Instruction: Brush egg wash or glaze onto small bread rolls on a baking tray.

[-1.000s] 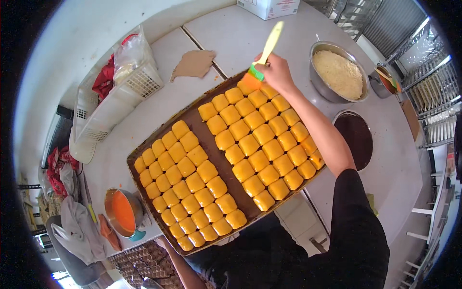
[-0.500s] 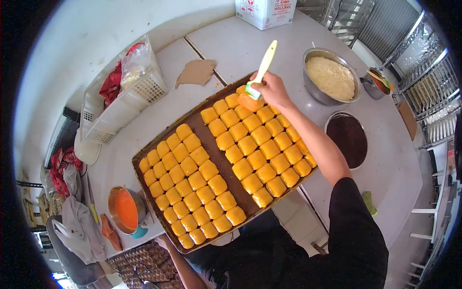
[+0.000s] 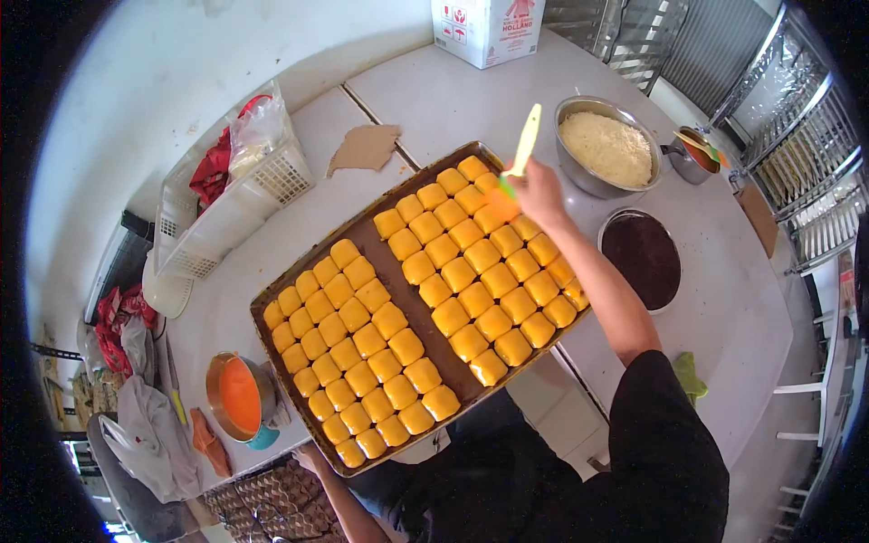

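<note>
My right hand is closed around the pale yellow handle of a pastry brush. The brush's orange-coated bristles, blurred by motion, touch buns in the far right part of a dark baking tray. Two blocks of small, square, glossy yellow-orange buns fill the tray, with a bare strip between them. My left hand is low at the tray's near left corner, by the table edge; its fingers are too hidden to make out. A metal bowl of orange liquid stands left of the tray.
Grated cheese-like shreds fill a steel bowl at the right, beside a round container of dark crumbs and a small saucepan. A white basket, torn cardboard and a carton lie farther back. Egg trays sit below the table edge.
My right hand and the brush have moved right and slightly nearer, from the far end of the right block of buns toward its right side. The left hand stays by the tray's corner.
</note>
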`<action>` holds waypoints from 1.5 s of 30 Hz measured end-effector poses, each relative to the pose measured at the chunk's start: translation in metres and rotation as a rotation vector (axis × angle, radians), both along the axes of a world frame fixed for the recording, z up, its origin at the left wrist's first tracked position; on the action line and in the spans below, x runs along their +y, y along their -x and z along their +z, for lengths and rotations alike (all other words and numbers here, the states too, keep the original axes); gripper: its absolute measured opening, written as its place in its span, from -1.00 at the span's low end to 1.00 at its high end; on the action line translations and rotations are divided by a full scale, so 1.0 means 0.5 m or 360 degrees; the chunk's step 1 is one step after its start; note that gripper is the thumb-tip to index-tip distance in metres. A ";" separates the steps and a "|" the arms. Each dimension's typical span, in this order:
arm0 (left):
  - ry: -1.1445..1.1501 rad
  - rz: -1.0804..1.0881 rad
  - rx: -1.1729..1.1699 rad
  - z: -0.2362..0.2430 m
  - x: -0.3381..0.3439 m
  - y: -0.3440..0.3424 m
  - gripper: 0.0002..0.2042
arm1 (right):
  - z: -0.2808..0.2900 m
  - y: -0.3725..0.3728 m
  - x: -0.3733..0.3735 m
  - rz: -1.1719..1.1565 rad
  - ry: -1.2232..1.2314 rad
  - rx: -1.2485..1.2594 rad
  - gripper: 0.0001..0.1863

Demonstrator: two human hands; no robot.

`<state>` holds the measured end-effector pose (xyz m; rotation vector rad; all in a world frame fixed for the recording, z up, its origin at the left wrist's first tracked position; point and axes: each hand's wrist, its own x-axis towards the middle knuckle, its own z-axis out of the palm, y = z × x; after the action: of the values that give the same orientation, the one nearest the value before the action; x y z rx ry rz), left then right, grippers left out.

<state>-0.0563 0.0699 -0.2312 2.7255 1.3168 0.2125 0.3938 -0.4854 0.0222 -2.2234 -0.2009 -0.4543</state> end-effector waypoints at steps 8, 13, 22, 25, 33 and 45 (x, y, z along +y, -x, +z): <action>0.0067 0.0000 -0.0093 -0.083 0.074 0.035 -0.57 | -0.023 0.036 0.010 -0.0030 -0.0257 0.0036 -0.78; 0.0010 0.0079 0.0127 -0.023 0.030 0.008 -0.55 | -0.006 0.051 -0.034 -0.0110 0.0013 -0.0011 -0.79; 0.0101 0.0216 -0.0078 0.057 -0.005 -0.007 -0.50 | 0.015 0.147 0.017 0.0104 0.0038 -0.0023 -0.80; 0.0099 0.0181 0.0010 0.053 -0.022 -0.027 -0.50 | -0.011 0.132 -0.021 0.0045 -0.0431 0.0085 -0.83; 0.0183 0.0212 0.0066 0.087 -0.042 -0.045 -0.50 | 0.010 0.199 -0.077 -0.0211 0.0329 0.0037 -0.83; 0.0020 0.0168 0.0056 0.107 -0.062 -0.049 -0.57 | 0.005 0.305 -0.115 -0.0361 0.0497 -0.0055 -0.84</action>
<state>-0.0320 0.0391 -0.1775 2.6637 1.4680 0.1655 0.2413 -0.5427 0.0245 -2.5598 -0.0377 -0.6195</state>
